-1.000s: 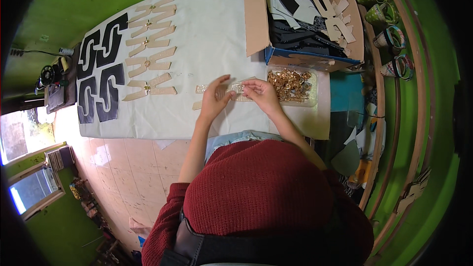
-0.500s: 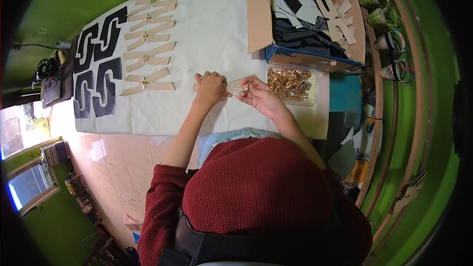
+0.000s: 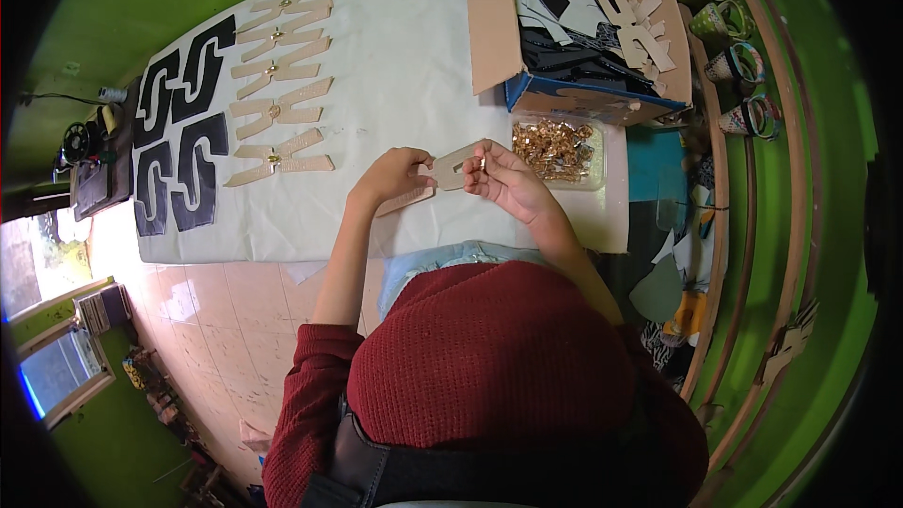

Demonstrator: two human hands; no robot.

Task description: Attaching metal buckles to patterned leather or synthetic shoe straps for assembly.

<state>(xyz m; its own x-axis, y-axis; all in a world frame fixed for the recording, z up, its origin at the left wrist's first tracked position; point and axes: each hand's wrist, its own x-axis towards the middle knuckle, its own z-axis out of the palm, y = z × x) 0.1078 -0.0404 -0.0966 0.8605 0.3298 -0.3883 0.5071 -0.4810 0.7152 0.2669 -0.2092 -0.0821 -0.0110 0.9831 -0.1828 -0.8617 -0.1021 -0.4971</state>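
A beige sandal-strap-like piece (image 3: 453,169) with a slot in it lies on the white-covered table in front of me. My left hand (image 3: 390,177) is curled on its left part, thumb and fingers gripping it and hiding some of it. At the piece's right end, my right hand (image 3: 513,186) pinches a small gold metal fitting (image 3: 483,164), mostly covered by the fingertips. Just right of that hand stands a clear plastic tray (image 3: 594,181) holding a heap of gold fittings (image 3: 553,150).
Several beige cross-shaped strap pieces with gold centres (image 3: 275,113) form a column on the left. Black S-shaped cutouts (image 3: 198,169) lie beyond them. An open cardboard box (image 3: 491,19) of black and beige pieces stands at back right, beside a wooden rack (image 3: 743,226).
The beige piece has turned and shows its plain side with the slot. My left hand has shifted from lying over it to gripping its edge; my right hand still pinches at its right end.
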